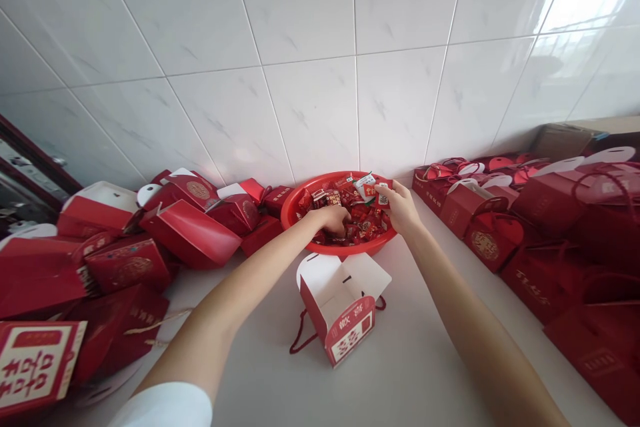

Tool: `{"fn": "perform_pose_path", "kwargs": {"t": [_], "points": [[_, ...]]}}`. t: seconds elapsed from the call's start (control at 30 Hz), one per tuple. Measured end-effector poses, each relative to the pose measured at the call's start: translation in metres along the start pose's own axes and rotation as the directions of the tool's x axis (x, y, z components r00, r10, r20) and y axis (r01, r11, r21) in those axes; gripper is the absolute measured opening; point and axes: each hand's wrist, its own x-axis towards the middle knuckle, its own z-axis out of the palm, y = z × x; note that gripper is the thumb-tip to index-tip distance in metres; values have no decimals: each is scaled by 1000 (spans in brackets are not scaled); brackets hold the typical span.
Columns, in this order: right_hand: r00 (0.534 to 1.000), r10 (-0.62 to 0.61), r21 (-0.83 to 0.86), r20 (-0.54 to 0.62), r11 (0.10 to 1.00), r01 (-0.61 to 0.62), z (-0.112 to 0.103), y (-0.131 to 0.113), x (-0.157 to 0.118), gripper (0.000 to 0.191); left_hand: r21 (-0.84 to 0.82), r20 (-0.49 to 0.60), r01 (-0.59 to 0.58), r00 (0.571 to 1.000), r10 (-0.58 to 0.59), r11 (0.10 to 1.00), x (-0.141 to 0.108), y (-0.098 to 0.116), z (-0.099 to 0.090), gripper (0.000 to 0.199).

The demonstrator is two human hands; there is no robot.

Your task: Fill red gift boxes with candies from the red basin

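Note:
My left hand (334, 219) reaches down into a red plastic basket (289, 210), its fingers curled among wrapped candies (367, 223). What it grips, if anything, is hidden. Over the basket's right side, my right hand (400, 205) pinches small candy packets (371, 188), some red and one white with green edges. In front of the basket stands an open red gift box (345, 323) with white inner flaps, a dark red cord handle and Chinese characters on its front. Its visible inside is white, and neither hand touches it.
Red gift boxes (193, 233), several of them open, are heaped on the left of the grey tabletop (400, 373). Rows of red boxes (493, 237) with cord handles line the right. A white tiled wall (310, 107) rises behind; a cardboard box (565, 140) sits back right.

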Motion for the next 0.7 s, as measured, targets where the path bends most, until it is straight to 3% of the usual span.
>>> {"fn": "perform_pose_path", "kwargs": {"t": [0.1,0.27,0.43,0.7], "points": [[1000,0,-23,13,1000,0,0,0,0,21,6,-10,-30,999,30,1000,0,2,0,16],[1000,-1,-33,15,999,2,0,1,0,21,63,14,-88,996,87,994,-2,12,4,13],[999,-10,-38,33,999,11,0,2,0,22,-1,-10,-139,990,139,990,-6,16,7,12],[999,-5,-34,38,999,6,0,1,-2,26,-112,154,-73,984,90,991,0,14,8,10]]}}
